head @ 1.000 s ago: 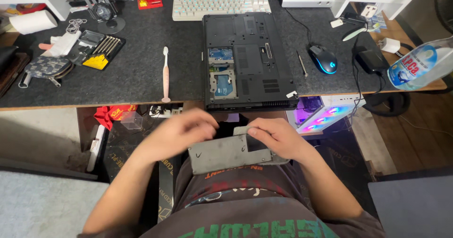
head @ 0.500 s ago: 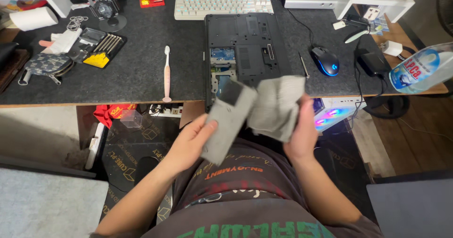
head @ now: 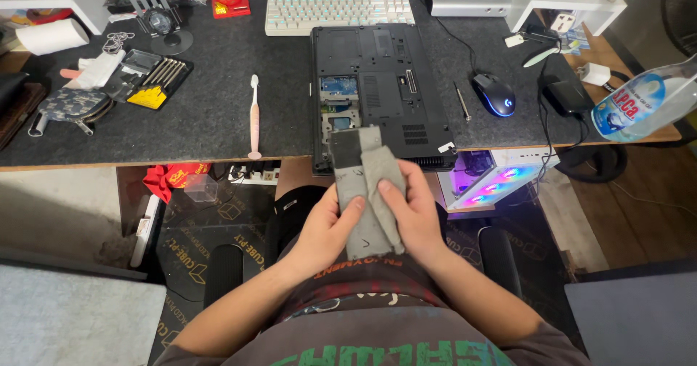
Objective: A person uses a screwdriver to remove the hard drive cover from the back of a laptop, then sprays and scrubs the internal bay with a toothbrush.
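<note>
A flat dark panel [head: 348, 164] wrapped in a grey cloth [head: 377, 199] is held upright above the lap, pinched between the left hand [head: 324, 229] and the right hand [head: 415, 213], thumbs pressed on the cloth. Just beyond, an upturned black laptop [head: 377, 83] lies on the desk [head: 210, 112], a pink toothbrush [head: 254, 115] beside it, a white keyboard [head: 337, 10] farther back.

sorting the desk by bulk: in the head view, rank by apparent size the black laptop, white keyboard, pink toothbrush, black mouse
1. black upturned laptop
2. white keyboard
3. pink toothbrush, long but thin
4. black mouse

The last two are close.
</note>
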